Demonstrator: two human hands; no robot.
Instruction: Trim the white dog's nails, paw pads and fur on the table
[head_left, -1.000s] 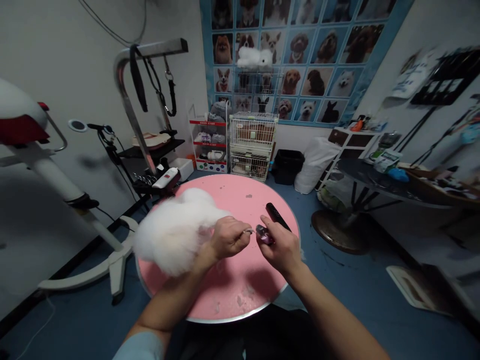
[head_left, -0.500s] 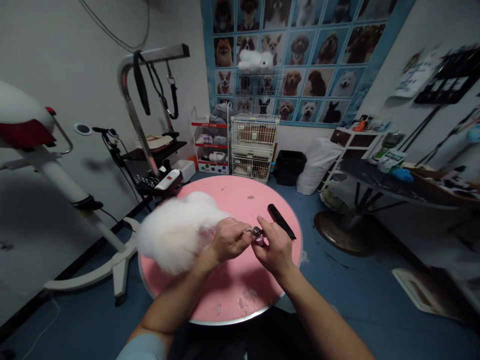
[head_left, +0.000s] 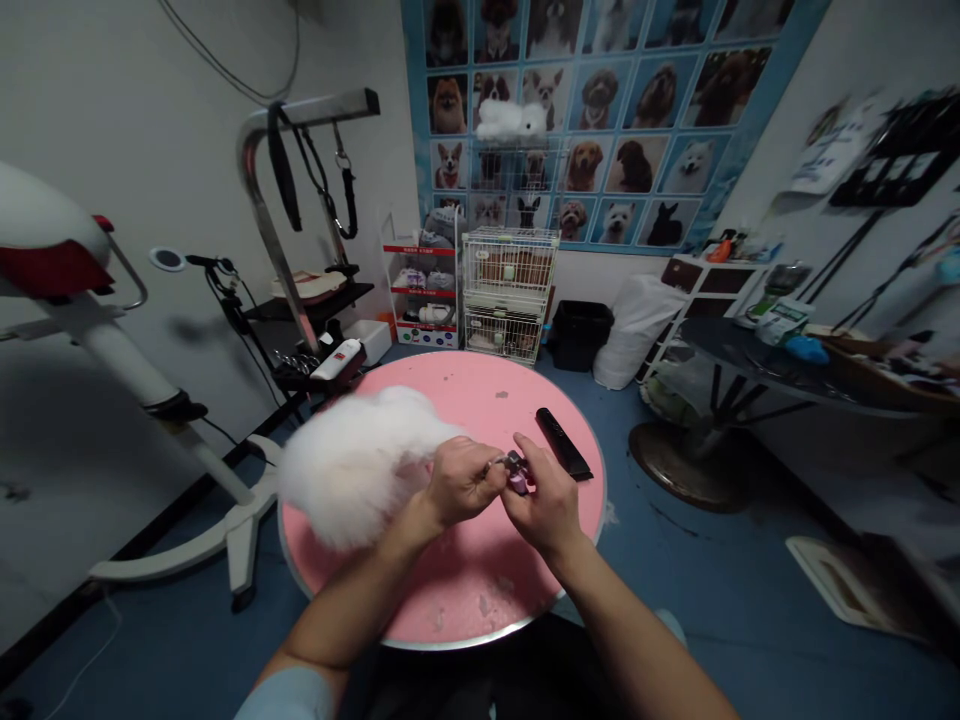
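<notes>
A fluffy white dog (head_left: 352,465) lies on the round pink table (head_left: 457,575), towards its left side. My left hand (head_left: 459,483) is closed around one of the dog's paws, whose tip pokes out at the fingers. My right hand (head_left: 546,500) grips a small purple nail clipper (head_left: 517,472) and holds its metal head against that paw tip. The two hands touch above the middle of the table. A black comb (head_left: 564,443) lies on the pink top just beyond my right hand.
A metal grooming arm (head_left: 274,215) with black straps rises at the table's far left, beside a white hair clipper (head_left: 336,359). A dryer stand (head_left: 97,330) is on the left. Wire cages (head_left: 508,290), a black bin (head_left: 576,333) and a dark side table (head_left: 757,362) stand behind.
My right hand has moved left with the purple clipper until it meets the paw in my left hand. The dog and the comb have stayed in place.
</notes>
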